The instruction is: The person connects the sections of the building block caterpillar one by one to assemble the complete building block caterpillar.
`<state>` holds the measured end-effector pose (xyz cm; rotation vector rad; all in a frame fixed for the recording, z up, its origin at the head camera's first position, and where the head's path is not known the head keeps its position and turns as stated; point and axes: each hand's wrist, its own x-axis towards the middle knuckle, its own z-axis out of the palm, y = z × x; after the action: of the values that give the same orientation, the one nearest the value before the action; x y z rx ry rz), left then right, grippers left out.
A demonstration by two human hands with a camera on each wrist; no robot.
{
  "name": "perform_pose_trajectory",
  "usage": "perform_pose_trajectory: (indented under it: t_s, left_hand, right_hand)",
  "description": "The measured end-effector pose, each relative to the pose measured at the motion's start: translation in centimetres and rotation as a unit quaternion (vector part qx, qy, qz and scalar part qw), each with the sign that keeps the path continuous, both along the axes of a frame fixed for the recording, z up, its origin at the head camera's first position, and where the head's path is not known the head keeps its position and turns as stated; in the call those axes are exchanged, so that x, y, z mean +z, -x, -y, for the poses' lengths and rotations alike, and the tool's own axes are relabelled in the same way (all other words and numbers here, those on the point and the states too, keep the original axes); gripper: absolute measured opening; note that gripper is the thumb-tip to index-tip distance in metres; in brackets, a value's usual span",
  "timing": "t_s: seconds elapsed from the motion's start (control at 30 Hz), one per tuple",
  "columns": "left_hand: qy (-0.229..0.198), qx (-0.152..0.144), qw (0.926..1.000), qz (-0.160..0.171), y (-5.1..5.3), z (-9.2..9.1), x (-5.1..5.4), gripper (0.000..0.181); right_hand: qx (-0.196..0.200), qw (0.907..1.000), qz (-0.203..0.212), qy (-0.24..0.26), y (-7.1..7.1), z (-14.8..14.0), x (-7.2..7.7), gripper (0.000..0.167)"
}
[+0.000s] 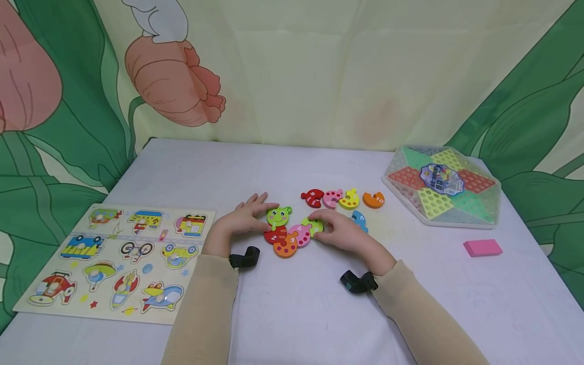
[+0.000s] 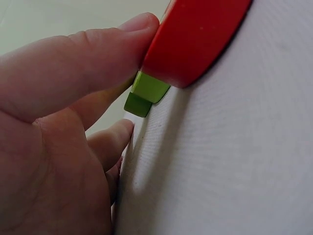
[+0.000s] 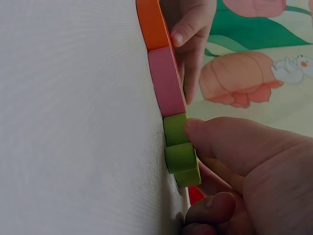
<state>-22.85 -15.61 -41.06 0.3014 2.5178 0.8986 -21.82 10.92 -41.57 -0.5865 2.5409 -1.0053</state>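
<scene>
Right fingers (image 1: 323, 215) pinch a green segment (image 1: 316, 227) against four joined caterpillar pieces (image 1: 286, 247), left fingers (image 1: 262, 208) spread alongside; five segments (image 1: 352, 202) lie apart.

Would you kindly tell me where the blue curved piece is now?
In the head view, the blue curved piece lies right of centre on the white tablecloth, beside the right hand and just below the yellow curved piece.

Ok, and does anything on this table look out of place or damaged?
Nothing looks spilled or damaged. The orange number 10 caterpillar piece stands out slightly: a gap separates it from the yellow caterpillar piece, which sits close beside a pink one.
</scene>
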Motion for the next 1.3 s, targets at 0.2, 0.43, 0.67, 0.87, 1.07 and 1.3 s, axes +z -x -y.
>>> perform_pose_trajectory:
  t_s: [0.2,0.43,0.67,0.87,1.07,1.3]
  left_hand:
    - [-0.001,0.001,1.0000,0.000,0.0,0.0,0.0,0.064]
    - [0.001,0.003,1.0000,0.005,-0.1,0.1,-0.3,0.065]
    - [0.003,0.007,1.0000,0.004,-0.2,0.2,-0.4,0.065]
    - [0.001,0.006,1.0000,0.004,-0.1,0.0,-0.3,0.064]
    - [0.003,0.006,1.0000,0.006,0.1,0.0,-0.5,0.064]
    - [0.004,0.008,1.0000,0.003,0.3,0.0,-0.5,0.065]
  right_hand:
    - [0.005,1.0000,-0.005,0.003,0.0,0.0,-0.1,0.042]
    - [-0.012,0.9994,-0.022,0.026,0.0,-1.7,1.7,0.043]
    - [-0.062,0.9970,-0.046,0.012,1.0,-6.5,2.6,0.048]
    - [-0.075,0.9957,-0.053,0.014,1.2,-9.3,2.7,0.050]
    - [-0.058,0.9979,-0.026,0.013,1.2,-10.0,2.0,0.053]
    - [-0.009,0.9992,0.010,-0.039,1.2,-9.5,1.1,0.057]
